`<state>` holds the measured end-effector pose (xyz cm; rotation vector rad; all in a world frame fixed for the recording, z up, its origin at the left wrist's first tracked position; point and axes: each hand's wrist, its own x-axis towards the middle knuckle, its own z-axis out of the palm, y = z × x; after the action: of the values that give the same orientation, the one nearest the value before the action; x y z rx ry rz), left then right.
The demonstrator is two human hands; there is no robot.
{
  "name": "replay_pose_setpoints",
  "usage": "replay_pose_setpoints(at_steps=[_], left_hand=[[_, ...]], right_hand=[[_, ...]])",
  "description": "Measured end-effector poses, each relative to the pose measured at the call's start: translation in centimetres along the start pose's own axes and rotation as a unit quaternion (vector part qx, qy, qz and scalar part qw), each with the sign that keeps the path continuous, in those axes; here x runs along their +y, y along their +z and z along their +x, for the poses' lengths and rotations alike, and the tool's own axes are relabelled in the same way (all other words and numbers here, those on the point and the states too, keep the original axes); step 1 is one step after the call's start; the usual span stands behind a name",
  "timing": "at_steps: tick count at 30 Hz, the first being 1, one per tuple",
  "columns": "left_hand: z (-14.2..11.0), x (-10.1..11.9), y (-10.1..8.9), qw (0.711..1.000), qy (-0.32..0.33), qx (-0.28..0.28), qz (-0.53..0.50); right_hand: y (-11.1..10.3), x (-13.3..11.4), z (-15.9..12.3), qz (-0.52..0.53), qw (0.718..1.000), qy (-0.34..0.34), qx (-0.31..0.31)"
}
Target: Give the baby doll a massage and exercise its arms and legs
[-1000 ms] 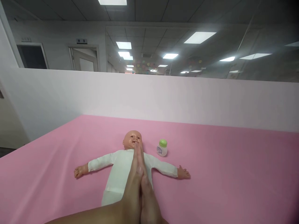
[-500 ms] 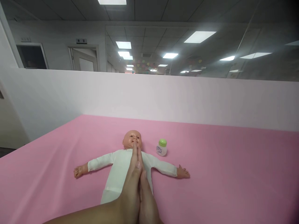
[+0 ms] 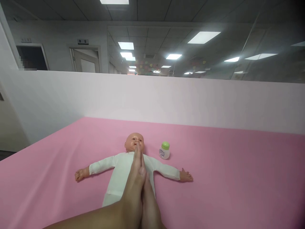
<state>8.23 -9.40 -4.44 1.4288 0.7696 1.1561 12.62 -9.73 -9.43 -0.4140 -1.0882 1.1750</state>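
Both of the person's hands are at the near edge, palm to palm. The left hand (image 3: 133,183) and right hand (image 3: 150,198) are pressed flat against each other, fingers straight and directed forward; whether anything lies between the palms cannot be told. The left forearm (image 3: 88,218) enters from the lower left corner.

Beneath the hands in this view lies the doll (image 3: 120,170), face up, in a white suit, arms extended to both sides. The fingertips overlap the lower part of its head (image 3: 132,141); contact with the doll cannot be confirmed. Its lower body is partly hidden by the hands and forearm.

The doll rests on a pink sheet (image 3: 226,171), lightly creased at left. A small jar (image 3: 164,151) stands upright on the sheet, right of the doll's head and beyond its outstretched arm, apart from both. Green lid fitted; label print too small to read.

Past the sheet runs a white partition (image 3: 181,100). Beyond it, at left: a dark opening (image 3: 35,56), a door (image 3: 90,62) standing ajar and a sign (image 3: 83,41) above it. Lit panels (image 3: 204,37) are set in the ceiling (image 3: 152,11).
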Motion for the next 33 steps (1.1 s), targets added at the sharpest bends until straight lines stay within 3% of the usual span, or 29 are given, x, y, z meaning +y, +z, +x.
replay_pose_setpoints(at_steps=[2,6,9,12,14,16,18,20,22,24,27,30,33], left_hand=[[0.7,0.4,-0.4,1.0,-0.01,0.006,-0.024],[1.8,0.0,-0.9,1.0,-0.011,-0.011,-0.023],[3.7,-1.5,-1.7,0.999,-0.038,-0.022,-0.029],[6.2,-3.2,-3.2,1.0,-0.008,0.016,-0.011],[7.3,-3.7,-4.3,0.999,0.011,0.026,0.032],[7.5,-3.3,-5.0,0.994,0.041,-0.016,0.098],[6.9,-2.1,-5.1,0.97,0.085,-0.133,0.182],[6.0,-0.5,-4.9,0.918,0.117,-0.276,0.261],[5.3,0.7,-4.6,0.864,0.124,-0.369,0.32],[4.9,1.1,-4.6,0.82,0.114,-0.414,0.378],[4.7,0.5,-4.8,0.771,0.073,-0.443,0.452],[4.5,0.0,-5.1,0.756,0.039,-0.451,0.473],[4.3,0.2,-5.1,0.752,0.028,-0.452,0.48]], right_hand=[[0.3,-0.8,-0.3,-0.042,0.999,0.021,0.019],[-0.1,-3.0,-0.1,-0.135,0.991,0.009,-0.005],[-1.4,-5.5,1.9,-0.165,0.986,-0.01,-0.006],[-3.7,-8.2,4.5,-0.279,0.959,0.046,0.003],[-5.8,-9.8,5.8,-0.391,0.914,0.105,0.031],[-8.3,-10.8,6.4,-0.509,0.839,0.191,0.017],[-10.7,-11.4,6.5,-0.62,0.749,0.233,-0.018],[-12.6,-11.6,6.3,-0.693,0.667,0.271,-0.038],[-14.0,-11.7,6.2,-0.724,0.607,0.324,-0.041],[-14.7,-11.7,6.2,-0.737,0.567,0.367,-0.041],[-15.2,-11.7,6.3,-0.747,0.532,0.395,-0.046],[-15.2,-11.6,6.5,-0.758,0.509,0.406,-0.042],[-14.9,-11.6,6.6,-0.783,0.468,0.409,-0.041]])
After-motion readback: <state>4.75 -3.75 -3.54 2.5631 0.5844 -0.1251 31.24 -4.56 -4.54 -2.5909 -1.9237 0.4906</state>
